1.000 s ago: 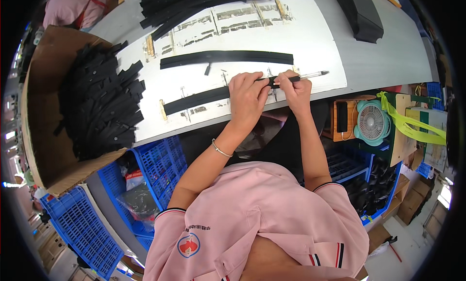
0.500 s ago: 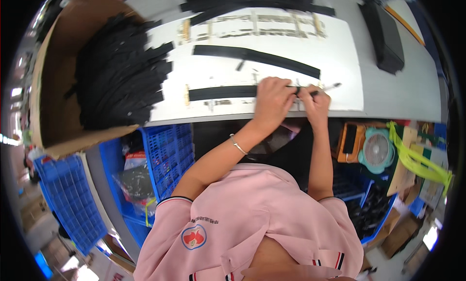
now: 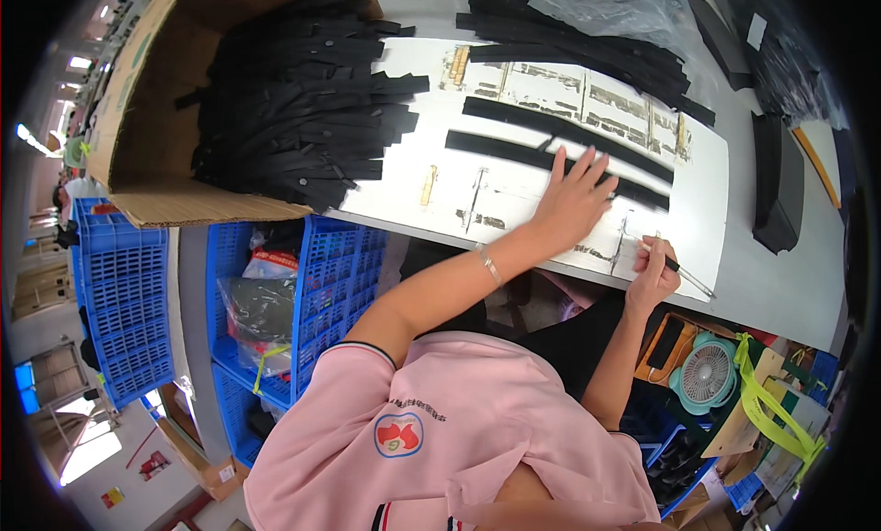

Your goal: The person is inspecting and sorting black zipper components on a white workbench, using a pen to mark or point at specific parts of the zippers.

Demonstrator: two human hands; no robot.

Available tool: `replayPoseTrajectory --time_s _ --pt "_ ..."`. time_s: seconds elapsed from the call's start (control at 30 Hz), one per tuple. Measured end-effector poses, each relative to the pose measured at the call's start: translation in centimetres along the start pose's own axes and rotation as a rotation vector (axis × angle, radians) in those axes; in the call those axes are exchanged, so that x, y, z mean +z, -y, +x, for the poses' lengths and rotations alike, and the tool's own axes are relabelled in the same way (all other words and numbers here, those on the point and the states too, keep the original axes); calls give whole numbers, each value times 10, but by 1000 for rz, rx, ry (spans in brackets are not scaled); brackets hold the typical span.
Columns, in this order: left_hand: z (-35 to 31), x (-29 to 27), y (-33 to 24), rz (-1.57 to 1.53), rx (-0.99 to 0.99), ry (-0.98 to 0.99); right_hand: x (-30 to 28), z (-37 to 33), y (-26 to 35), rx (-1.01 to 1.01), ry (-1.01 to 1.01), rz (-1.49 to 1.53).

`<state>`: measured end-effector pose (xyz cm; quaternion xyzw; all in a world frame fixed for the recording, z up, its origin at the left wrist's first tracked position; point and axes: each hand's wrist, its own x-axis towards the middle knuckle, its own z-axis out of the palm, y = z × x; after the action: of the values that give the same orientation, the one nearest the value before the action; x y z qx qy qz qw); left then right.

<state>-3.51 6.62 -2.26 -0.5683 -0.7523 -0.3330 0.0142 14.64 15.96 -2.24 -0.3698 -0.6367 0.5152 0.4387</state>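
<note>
Lying under left grip [image 3: 574, 206]: black strip [image 3: 505, 153]; inside right grip [image 3: 652, 272]: pen [image 3: 685, 273].

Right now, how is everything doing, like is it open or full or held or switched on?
Left hand: open, fingers spread over the nearer strip
Right hand: closed around the pen
Pen: held, slanted
Nearer strip: lying flat, partly covered
Farther strip: lying flat, uncovered
Cardboard box: open, piled with black strips
White board: flat, marked
Fan: can't tell if spinning
</note>
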Motion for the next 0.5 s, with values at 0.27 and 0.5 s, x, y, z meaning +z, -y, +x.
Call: replayPoseTrajectory --time_s 0.27,0.5 --pt "3 -39 42 -74 -96 -15 3 3 4 -32 36 -7" --pt "-115 -181 146 558 -364 -140 11 6 13 26 83 -16"
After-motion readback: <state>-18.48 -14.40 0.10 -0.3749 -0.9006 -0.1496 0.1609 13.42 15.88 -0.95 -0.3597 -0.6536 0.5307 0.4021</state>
